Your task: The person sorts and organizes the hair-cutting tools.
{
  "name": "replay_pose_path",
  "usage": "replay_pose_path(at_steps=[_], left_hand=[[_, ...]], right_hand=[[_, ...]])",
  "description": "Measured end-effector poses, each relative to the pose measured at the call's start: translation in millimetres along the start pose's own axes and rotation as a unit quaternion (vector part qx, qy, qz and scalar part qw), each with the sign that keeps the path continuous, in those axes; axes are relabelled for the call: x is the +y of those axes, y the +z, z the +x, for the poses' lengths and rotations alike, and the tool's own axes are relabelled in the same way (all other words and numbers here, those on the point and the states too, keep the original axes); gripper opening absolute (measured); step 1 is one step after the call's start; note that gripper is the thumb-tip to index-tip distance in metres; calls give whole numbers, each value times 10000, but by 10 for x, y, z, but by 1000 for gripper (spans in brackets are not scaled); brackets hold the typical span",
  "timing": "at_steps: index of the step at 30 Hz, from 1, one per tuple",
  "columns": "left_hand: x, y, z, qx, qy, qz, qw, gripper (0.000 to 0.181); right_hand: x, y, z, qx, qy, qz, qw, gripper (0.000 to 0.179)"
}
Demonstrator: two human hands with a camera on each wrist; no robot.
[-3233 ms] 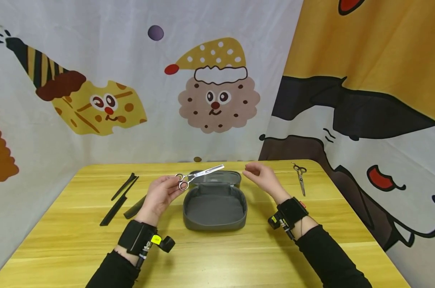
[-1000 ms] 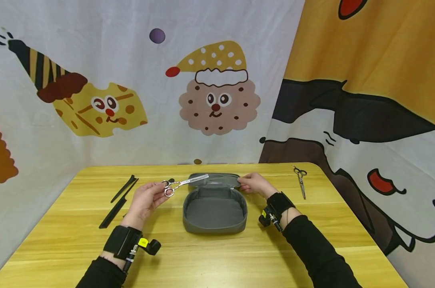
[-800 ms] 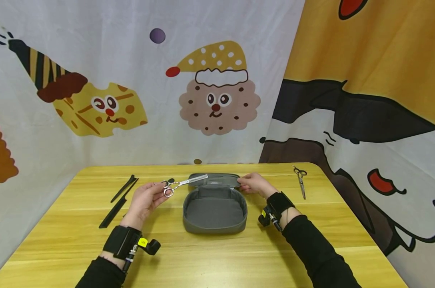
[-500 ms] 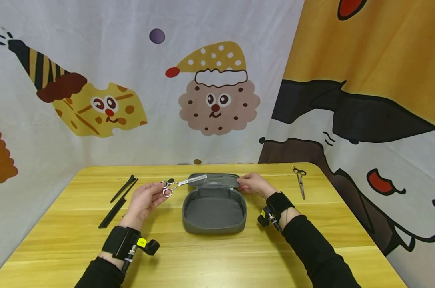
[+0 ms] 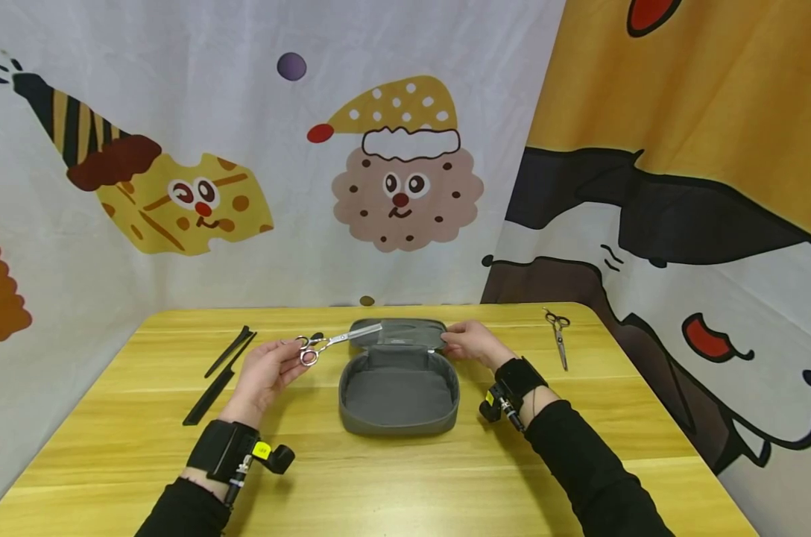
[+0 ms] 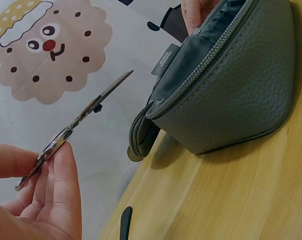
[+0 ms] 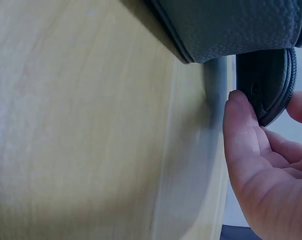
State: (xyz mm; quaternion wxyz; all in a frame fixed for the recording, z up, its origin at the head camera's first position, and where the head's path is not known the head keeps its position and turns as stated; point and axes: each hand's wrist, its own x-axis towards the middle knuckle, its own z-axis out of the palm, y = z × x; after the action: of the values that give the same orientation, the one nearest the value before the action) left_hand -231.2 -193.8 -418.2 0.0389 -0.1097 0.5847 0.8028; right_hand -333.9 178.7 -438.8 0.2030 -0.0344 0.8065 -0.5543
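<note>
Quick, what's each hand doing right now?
Left hand: holding silver metal scissors by the handles.
Right hand: pinching the open lid of the grey, rounded, leather-look case.

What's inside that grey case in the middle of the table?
Inside the grey case, only its grey lining shows. Its near wall covers the part right behind it.

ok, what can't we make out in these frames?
Head: most of the dark item, hidden by the left grip.
Head: blade edges of the held scissors, too small; left wrist sees them edge-on.
Left wrist: print on the tag of the case, too small.
Right wrist: part of the right grip, cut off by the right edge.
</note>
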Motion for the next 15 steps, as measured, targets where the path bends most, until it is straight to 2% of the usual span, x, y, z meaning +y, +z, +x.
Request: replay_pose_path(at_steps=[8,15], left_hand=[[9,-17,11,56,-17,-7,10000,22],[16,-41,36,43,26,-109,9999,10]], right_hand=[[-14,24,-21,11,-343,278,9990,42],[-31,75,-15,349,-689,554,9955,36]])
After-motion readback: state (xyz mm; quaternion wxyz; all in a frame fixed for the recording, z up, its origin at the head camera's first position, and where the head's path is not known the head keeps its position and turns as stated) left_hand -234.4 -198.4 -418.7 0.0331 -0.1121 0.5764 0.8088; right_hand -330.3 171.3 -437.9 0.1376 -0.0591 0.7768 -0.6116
